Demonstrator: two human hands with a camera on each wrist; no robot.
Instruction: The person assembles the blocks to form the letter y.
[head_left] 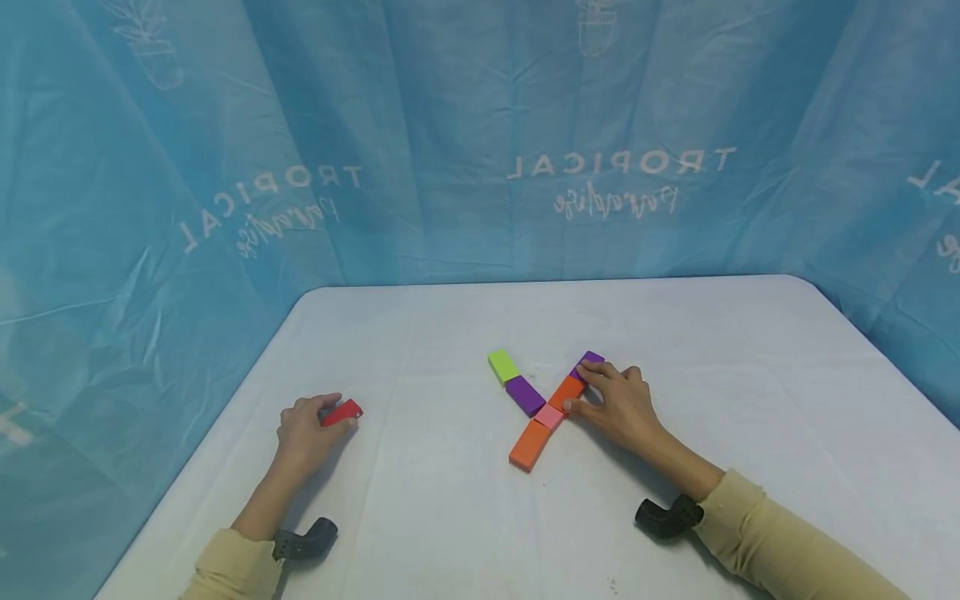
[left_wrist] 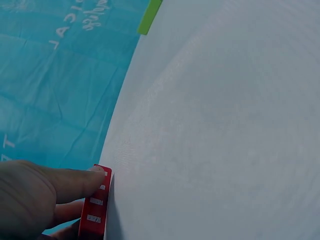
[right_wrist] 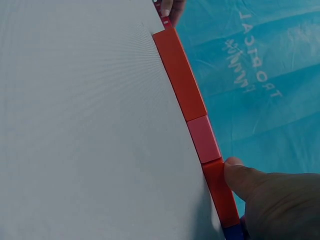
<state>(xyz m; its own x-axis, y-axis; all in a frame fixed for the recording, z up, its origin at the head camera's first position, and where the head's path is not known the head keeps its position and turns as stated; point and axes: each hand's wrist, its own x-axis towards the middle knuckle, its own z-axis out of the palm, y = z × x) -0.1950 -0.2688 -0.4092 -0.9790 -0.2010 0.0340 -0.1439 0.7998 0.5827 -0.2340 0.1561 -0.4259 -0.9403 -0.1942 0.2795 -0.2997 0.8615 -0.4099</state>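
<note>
On the left of the table, my left hand (head_left: pixel 309 435) pinches a red block (head_left: pixel 343 412) between thumb and fingers. The left wrist view shows pale rectangular marks along this block's side. Blocks laid end to end form a branched, Y-like figure near the middle. One line has an orange block (head_left: pixel 529 445), a pink block (head_left: pixel 550 416), a red-orange block (head_left: pixel 566 393) and a purple block (head_left: pixel 592 357). My right hand (head_left: pixel 622 408) curls its fingers over that last purple block, its thumb against the red-orange one. Another purple block (head_left: pixel 525 396) and a lime-green block (head_left: pixel 503 367) make the left branch.
A white cloth covers the table (head_left: pixel 435 517). Blue printed curtains (head_left: pixel 465 150) hang behind and at the sides. Black curved wrist mounts stick out near the left sleeve (head_left: pixel 236 567) and the right sleeve (head_left: pixel 780 533).
</note>
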